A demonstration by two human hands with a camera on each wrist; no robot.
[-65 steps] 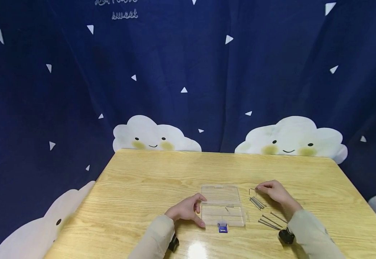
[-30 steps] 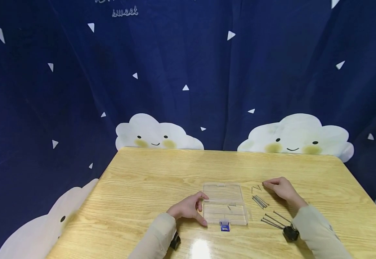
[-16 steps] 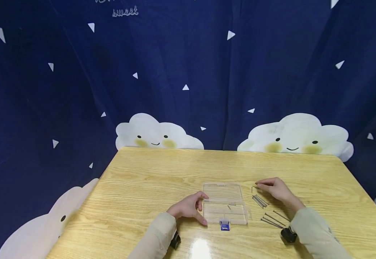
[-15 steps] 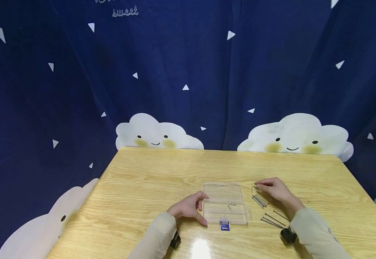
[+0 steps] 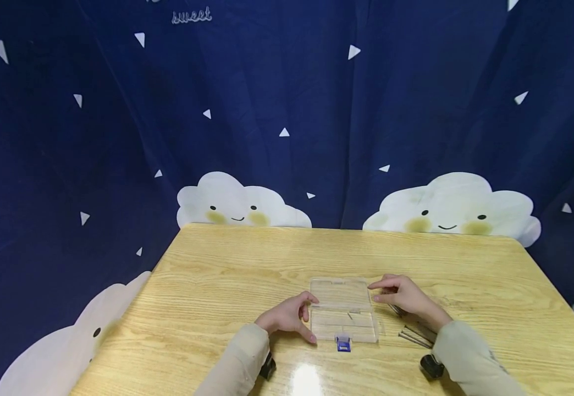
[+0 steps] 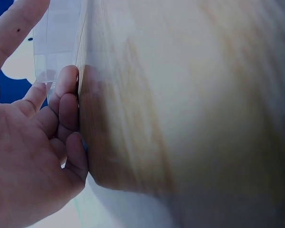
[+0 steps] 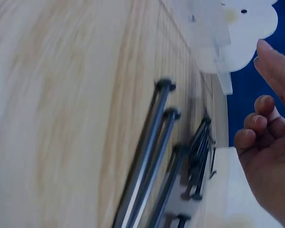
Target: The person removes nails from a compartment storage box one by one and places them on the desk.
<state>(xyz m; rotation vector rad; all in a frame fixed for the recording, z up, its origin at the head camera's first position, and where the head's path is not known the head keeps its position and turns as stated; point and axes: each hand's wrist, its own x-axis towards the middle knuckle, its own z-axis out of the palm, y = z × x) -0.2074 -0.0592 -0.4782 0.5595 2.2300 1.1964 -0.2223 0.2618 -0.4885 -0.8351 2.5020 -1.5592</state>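
Observation:
A clear plastic box [image 5: 344, 333] with a blue latch [image 5: 343, 344] lies on the table, its lid [image 5: 338, 291] folded back. A small nail [image 5: 350, 315] shows inside the base. My left hand [image 5: 287, 319] holds the box's left end, thumb at the front corner and index finger near the hinge; in the left wrist view the other fingers [image 6: 69, 109] curl beside it. My right hand [image 5: 406, 297] is at the lid's right edge, thumb and index finger apart, with nothing visible between them. Its other fingers [image 7: 256, 126] are bent in the right wrist view.
Long nails [image 5: 414, 336] lie right of the box, near my right sleeve. Medium nails [image 5: 395, 309] lie partly under my right hand; a thin small nail [image 7: 213, 161] lies beyond them in the right wrist view. The wooden table [image 5: 247, 258] ends at a blue curtain.
My right hand first drew right from the small nails, then came back left over them to the lid's edge, its thumb and index finger spreading. My left hand stays at the box.

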